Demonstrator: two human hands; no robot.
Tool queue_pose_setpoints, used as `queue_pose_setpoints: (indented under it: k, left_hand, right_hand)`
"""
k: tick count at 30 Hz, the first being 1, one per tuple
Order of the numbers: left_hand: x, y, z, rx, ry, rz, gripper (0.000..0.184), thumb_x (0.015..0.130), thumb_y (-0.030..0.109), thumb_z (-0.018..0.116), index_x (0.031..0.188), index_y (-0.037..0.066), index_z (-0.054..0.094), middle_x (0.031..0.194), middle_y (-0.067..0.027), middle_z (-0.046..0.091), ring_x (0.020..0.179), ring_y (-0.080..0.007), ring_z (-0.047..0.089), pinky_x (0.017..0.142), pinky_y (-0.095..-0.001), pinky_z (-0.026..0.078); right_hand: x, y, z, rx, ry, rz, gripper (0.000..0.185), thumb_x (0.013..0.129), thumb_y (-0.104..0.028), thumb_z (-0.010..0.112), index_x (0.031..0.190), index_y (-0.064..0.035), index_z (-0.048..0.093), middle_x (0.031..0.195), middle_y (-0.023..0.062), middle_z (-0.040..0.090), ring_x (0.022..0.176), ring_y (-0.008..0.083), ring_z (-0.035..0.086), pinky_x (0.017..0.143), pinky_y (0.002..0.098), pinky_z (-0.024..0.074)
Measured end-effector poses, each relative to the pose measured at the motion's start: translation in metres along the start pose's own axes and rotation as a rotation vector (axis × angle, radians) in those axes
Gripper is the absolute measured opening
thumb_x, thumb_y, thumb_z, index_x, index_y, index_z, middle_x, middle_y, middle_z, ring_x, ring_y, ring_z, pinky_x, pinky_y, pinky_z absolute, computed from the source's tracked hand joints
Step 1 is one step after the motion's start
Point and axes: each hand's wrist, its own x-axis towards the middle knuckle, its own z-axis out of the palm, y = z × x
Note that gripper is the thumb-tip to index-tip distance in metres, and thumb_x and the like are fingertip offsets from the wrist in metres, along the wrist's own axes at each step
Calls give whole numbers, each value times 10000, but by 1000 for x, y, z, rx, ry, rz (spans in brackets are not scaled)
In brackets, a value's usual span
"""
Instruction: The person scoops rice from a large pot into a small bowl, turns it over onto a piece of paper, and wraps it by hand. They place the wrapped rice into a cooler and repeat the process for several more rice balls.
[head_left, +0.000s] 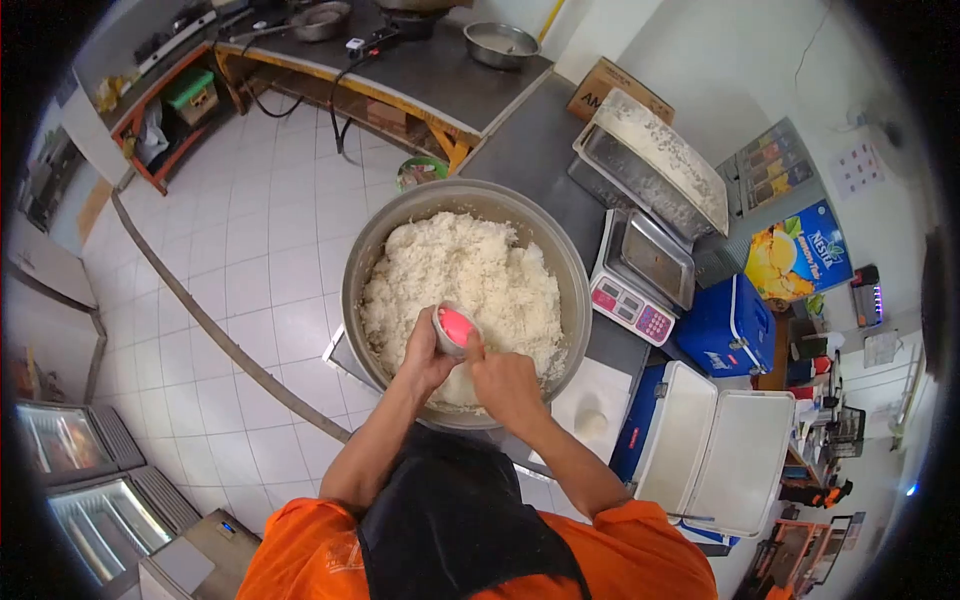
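A wide metal pot full of cooked white rice sits in front of me. Over its near side, my left hand is wrapped round a small cup. My right hand grips a pink rice paddle, its blade lying across the mouth of the cup. The paddle's handle is mostly hidden by my fingers, and the cup's contents are covered. To the right of the pot, a small round mound of rice rests on white paper.
A digital scale carries a metal tray, with rice-smeared metal containers behind it. At right stand a blue cooler and an open white-lined cooler. A metal basin is on the far counter; a green-rimmed bin stands below.
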Motion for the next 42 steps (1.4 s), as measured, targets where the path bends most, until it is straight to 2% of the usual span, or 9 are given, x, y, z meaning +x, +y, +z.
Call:
queue_pose_setpoints:
  k: [8, 12, 15, 18, 22, 24, 33, 40, 42]
  left_hand:
    - [3, 7, 1, -144, -57, 178, 400, 1032, 418, 351, 1171, 127, 588, 1161, -66, 636, 1008, -230, 633, 792, -426, 552]
    - [12, -4, -12, 26, -80, 190, 408, 1039, 413, 355, 1176, 104, 583, 1158, -60, 639, 1008, -211, 640, 813, -410, 556]
    - [15, 0, -19, 82, -115, 111, 390, 1040, 405, 371, 1160, 105, 589, 1121, -51, 651, 1004, -191, 640, 819, -403, 556]
    - [3, 6, -10, -18, -123, 137, 379, 1039, 402, 379, 1144, 113, 600, 1085, -46, 661, 996, -187, 644, 815, -397, 558]
    - [4, 8, -13, -57, -107, 150, 381, 1040, 390, 368, 1137, 111, 609, 1078, -50, 667, 993, -198, 648, 827, -401, 558]
    - [10, 8, -25, 50, -147, 101, 384, 1044, 374, 354, 1154, 105, 604, 1092, -52, 664, 1004, -206, 647, 846, -399, 551]
    - [-8, 29, -22, 154, -111, 134, 381, 1042, 349, 379, 1226, 86, 584, 1192, -76, 641, 1081, -224, 622, 925, -425, 525]
    - [-32, 42, -13, -225, -134, 303, 405, 1047, 303, 324, 1291, 56, 532, 1296, -111, 580, 1187, -264, 568, 1003, -425, 485]
    - [-26, 33, -12, -231, -98, 337, 410, 1039, 335, 342, 1265, 66, 553, 1270, -92, 604, 1164, -242, 589, 987, -415, 499]
  right_hand:
    - [2, 45, -3, 963, 257, 413, 299, 1015, -239, 516, 1052, 10, 678, 582, 113, 487, 559, 139, 466, 557, 350, 420]
    - [4, 23, 35, 858, 182, 274, 309, 1011, -245, 516, 1005, 26, 665, 671, 200, 603, 622, 206, 583, 618, 397, 463]
    - [7, 30, 34, 774, -11, 314, 331, 994, -276, 516, 1027, 12, 676, 809, 285, 635, 808, 483, 623, 718, 477, 489]
    - [1, 58, 27, 1014, 136, 150, 338, 1002, -280, 511, 1047, 9, 678, 755, 254, 630, 733, 400, 634, 712, 440, 487]
    - [-3, 52, 47, 1166, -99, 517, 359, 1023, -290, 492, 1042, 8, 691, 663, 115, 586, 672, 135, 551, 678, 358, 472]
    - [1, 46, 57, 1175, 24, 235, 386, 1040, -307, 493, 948, -1, 709, 576, -82, 454, 489, 46, 416, 461, 259, 322]
    - [19, 49, 2, 725, 60, 27, 275, 1003, -198, 533, 1059, 40, 660, 587, 95, 441, 551, 115, 462, 535, 331, 402]
    - [8, 73, 20, 942, 303, 249, 353, 1046, -250, 483, 932, 26, 672, 572, 2, 463, 494, 100, 435, 470, 299, 342]
    - [1, 52, 23, 2146, -172, 690, 352, 1050, -246, 492, 905, 19, 672, 612, -71, 442, 540, 30, 349, 474, 241, 270]
